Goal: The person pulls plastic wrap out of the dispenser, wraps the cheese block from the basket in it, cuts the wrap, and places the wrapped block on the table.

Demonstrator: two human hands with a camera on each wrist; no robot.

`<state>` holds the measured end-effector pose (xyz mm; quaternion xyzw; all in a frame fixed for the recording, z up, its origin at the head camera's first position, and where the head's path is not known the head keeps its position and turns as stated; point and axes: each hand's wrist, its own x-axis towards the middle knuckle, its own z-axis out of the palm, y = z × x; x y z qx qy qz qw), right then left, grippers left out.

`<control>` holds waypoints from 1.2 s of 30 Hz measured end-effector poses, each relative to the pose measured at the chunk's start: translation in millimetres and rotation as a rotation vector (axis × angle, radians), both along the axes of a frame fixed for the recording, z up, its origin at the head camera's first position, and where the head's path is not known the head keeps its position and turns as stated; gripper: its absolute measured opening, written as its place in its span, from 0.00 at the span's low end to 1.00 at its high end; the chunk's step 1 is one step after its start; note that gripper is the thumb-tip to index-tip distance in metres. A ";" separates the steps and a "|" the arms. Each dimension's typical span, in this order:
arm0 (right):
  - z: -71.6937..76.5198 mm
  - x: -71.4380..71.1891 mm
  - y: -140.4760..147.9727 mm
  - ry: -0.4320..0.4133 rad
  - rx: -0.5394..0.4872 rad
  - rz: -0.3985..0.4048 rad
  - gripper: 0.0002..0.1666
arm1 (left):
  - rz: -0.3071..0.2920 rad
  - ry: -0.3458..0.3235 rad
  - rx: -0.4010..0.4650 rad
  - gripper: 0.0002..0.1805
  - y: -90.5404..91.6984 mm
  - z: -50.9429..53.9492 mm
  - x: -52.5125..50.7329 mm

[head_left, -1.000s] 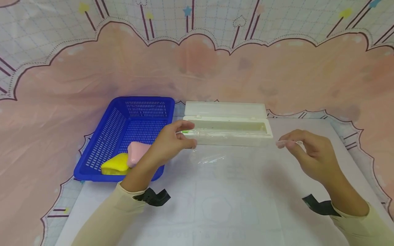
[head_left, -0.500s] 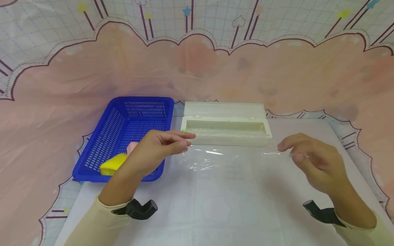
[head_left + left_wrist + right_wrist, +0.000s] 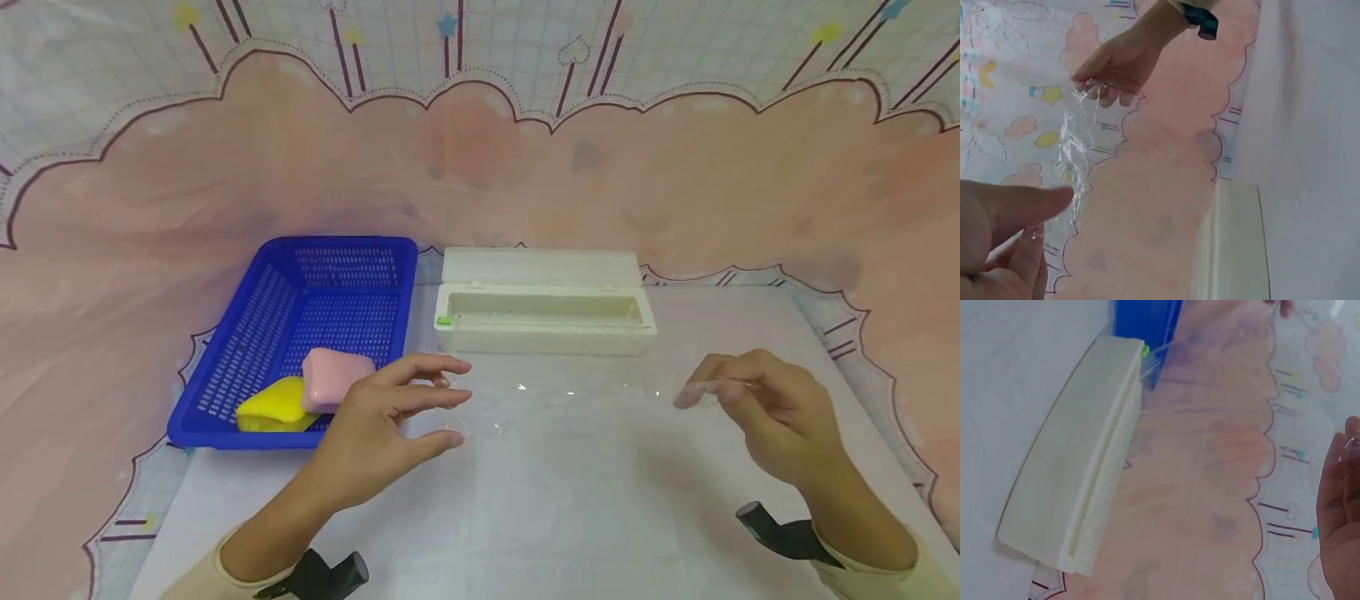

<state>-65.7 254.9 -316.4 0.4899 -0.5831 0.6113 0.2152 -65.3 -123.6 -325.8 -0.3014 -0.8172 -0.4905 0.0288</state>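
A sheet of clear cling film (image 3: 555, 392) stretches between the two hands, in front of a white lidded box (image 3: 545, 340) that stands with its lid up. The left hand (image 3: 397, 421) has its thumb and fingers spread, fingers nearly straight, with the film's left end at the fingertips. The right hand (image 3: 768, 412) pinches the film's other end between thumb and curled fingers. In the left wrist view the film (image 3: 1072, 147) hangs wrinkled and glinting between both hands. The film's outline is hard to make out. A small green piece (image 3: 444, 320) sits at the box's left end.
Left of the box stands a blue perforated basket (image 3: 251, 333). It contains a pink rounded block (image 3: 326, 375) and a yellow curved object (image 3: 273, 406), close to the left forearm. A white sheet (image 3: 570, 517) covers the table, with a patterned cloth (image 3: 600, 183) behind.
Both hands have come toward the body and away from the box, bringing the film lower. The left hand's thumb and fingers have spread apart in the last half second.
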 end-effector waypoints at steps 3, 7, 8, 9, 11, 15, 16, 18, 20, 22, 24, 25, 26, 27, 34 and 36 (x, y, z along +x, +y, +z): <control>0.2 0.9 0.6 -0.028 -0.012 0.021 0.09 | 0.011 0.117 -0.039 0.22 2.9 0.4 3.0; -0.7 2.9 1.9 -0.063 -0.016 0.006 0.10 | 0.030 0.201 -0.044 0.20 4.9 -1.1 2.1; -1.2 3.0 2.1 -0.067 -0.016 0.004 0.10 | 0.038 0.206 -0.038 0.19 5.3 -1.9 1.2; -1.6 2.7 2.0 -0.066 -0.020 0.013 0.10 | 0.043 0.203 -0.024 0.18 5.6 -2.9 0.4; -3.4 2.2 2.7 -0.068 -0.018 0.028 0.09 | 0.052 0.186 0.007 0.17 5.2 -5.7 -1.2; -12.5 4.8 9.7 -0.111 0.045 0.038 0.09 | 0.045 0.140 0.066 0.15 0.7 -12.4 -1.0; -15.8 6.2 12.8 -0.129 0.078 0.026 0.09 | 0.041 0.124 0.076 0.16 -1.1 -14.0 -0.4; -22.7 9.9 19.5 -0.167 0.157 0.005 0.09 | 0.030 0.113 0.077 0.16 -4.9 -17.4 1.3; -28.8 13.3 24.9 -0.194 0.244 -0.023 0.09 | 0.029 0.121 0.041 0.16 -8.7 -20.8 4.2; -34.1 16.4 28.0 -0.209 0.311 -0.033 0.10 | 0.016 0.171 0.005 0.15 -12.0 -24.7 7.3; -37.9 18.0 29.1 -0.203 0.352 -0.027 0.10 | -0.009 0.264 -0.010 0.10 -14.2 -28.7 10.2; -39.3 18.7 29.3 -0.205 0.367 -0.024 0.11 | -0.027 0.324 -0.003 0.08 -14.6 -30.6 11.2; -40.6 19.5 29.5 -0.210 0.384 -0.024 0.12 | -0.055 0.389 0.015 0.06 -14.7 -32.5 11.9; -41.8 20.0 29.6 -0.218 0.393 -0.009 0.13 | -0.086 0.451 0.039 0.06 -14.5 -34.3 12.2; -52.9 26.6 33.0 -0.314 0.524 0.088 0.21 | -0.329 0.612 0.075 0.09 -14.0 -45.6 13.6; -57.9 27.0 34.1 -0.341 0.552 0.138 0.22 | -0.374 0.585 0.050 0.09 -15.4 -49.6 14.0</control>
